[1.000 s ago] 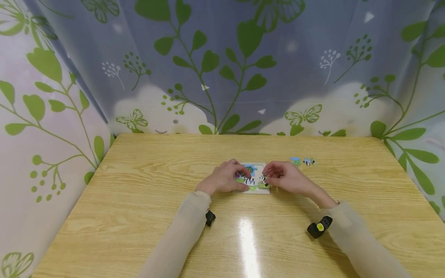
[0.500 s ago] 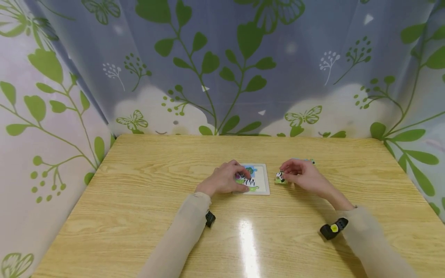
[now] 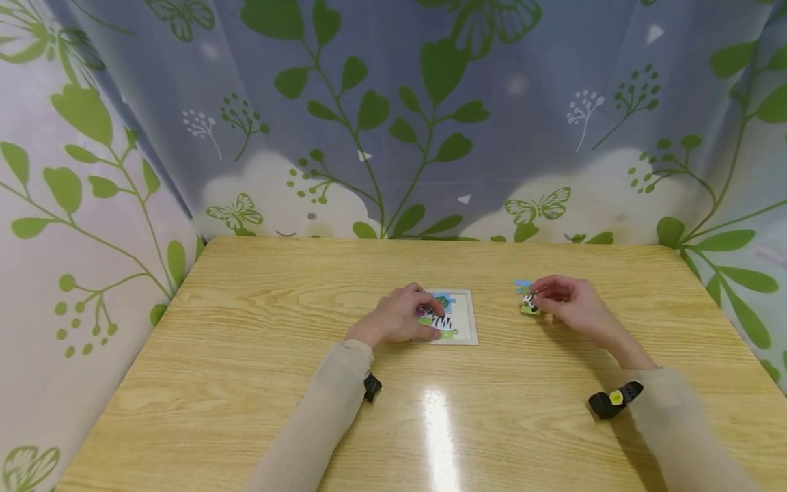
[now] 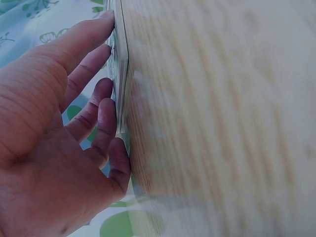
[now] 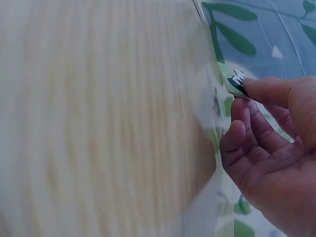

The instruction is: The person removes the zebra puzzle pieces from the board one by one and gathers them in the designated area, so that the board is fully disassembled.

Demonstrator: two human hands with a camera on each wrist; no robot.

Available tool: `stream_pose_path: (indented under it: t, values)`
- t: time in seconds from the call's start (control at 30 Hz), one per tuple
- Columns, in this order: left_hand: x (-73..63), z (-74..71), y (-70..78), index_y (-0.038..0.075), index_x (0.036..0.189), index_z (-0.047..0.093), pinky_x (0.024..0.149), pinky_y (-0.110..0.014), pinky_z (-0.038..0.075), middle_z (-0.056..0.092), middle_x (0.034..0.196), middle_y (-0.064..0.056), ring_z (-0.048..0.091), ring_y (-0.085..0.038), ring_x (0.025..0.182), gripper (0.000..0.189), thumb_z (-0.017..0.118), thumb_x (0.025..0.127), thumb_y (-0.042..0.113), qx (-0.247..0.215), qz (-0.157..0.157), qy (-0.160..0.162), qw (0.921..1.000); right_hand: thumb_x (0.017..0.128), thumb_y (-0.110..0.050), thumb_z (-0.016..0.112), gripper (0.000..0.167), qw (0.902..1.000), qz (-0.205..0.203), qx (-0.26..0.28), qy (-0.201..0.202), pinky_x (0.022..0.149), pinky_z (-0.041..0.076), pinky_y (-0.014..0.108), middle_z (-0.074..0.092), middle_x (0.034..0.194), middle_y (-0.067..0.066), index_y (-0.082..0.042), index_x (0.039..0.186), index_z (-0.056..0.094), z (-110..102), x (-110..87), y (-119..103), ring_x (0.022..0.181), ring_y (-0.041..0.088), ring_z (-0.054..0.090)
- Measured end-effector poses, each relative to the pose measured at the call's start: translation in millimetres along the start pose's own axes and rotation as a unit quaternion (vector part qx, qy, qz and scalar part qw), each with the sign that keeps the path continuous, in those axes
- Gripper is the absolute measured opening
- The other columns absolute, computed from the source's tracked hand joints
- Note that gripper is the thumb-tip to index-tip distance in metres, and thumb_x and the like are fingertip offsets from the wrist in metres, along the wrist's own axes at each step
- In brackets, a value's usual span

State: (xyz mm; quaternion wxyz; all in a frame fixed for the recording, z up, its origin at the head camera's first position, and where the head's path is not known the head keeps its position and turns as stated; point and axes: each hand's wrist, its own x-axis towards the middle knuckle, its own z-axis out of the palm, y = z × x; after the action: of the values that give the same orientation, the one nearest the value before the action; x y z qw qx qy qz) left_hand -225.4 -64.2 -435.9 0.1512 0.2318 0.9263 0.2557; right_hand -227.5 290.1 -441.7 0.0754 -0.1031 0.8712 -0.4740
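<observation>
A flat white-framed puzzle tray (image 3: 473, 321) lies on the table, holding joined zebra pieces (image 3: 441, 322) and a blue tree piece (image 3: 443, 301) on its left side. My left hand (image 3: 396, 314) rests on the tray's left part, thumb and fingertips touching down on it. Part of the picture is hidden under those fingers. To the right of the tray, my right hand (image 3: 572, 304) pinches a puzzle piece (image 5: 235, 83) with black-and-white stripes and green grass between thumb and fingers. Right behind the held piece is a loose blue-and-green puzzle piece (image 3: 522, 283), partly covered.
The wooden table (image 3: 277, 294) backs onto a leaf-patterned curtain (image 3: 393, 137). Black wrist straps (image 3: 615, 401) sit at both cuffs. A bright glare streak (image 3: 441, 437) marks the tabletop in front of the tray.
My right hand has moved right from the tray, carrying the striped puzzle piece toward the loose one. The tray's right side now shows bare. My left hand has stayed in place.
</observation>
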Motion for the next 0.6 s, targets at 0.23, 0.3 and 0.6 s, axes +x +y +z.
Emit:
stream_pose_path:
  t: [0.23,0.3,0.6]
  values:
    - [-0.1,0.5,-1.0,0.033,0.117,0.070,0.105,-0.053,0.038,0.056,0.127,0.002,0.051,-0.022,0.113,0.030,0.080,0.089,0.040,-0.003,-0.002,0.000,1.0000,0.103,-0.015,0.062,0.029,0.9997,0.003,-0.009,0.020,0.057,0.051,0.030,0.070,0.094,-0.005,0.002,0.126,0.063,-23,-0.6,15,0.071,0.012,0.061]
    - [0.0,0.6,-1.3,0.033,0.117,0.070,0.105,-0.053,0.038,0.056,0.126,0.002,0.051,-0.022,0.113,0.030,0.080,0.089,0.040,-0.006,-0.001,0.000,1.0000,0.103,-0.016,0.062,0.030,0.9995,0.007,-0.016,0.025,0.057,0.051,0.030,0.069,0.092,-0.007,0.003,0.127,0.062,-29,-0.5,19,0.069,0.012,0.059]
    - [0.7,1.3,-2.8,0.033,0.116,0.070,0.104,-0.052,0.038,0.056,0.126,0.003,0.052,-0.020,0.112,0.030,0.080,0.089,0.040,-0.007,0.001,0.001,1.0000,0.102,-0.020,0.063,0.035,0.9980,0.029,-0.031,0.046,0.058,0.052,0.029,0.066,0.089,-0.022,0.005,0.127,0.060,-53,1.0,34,0.069,0.009,0.059]
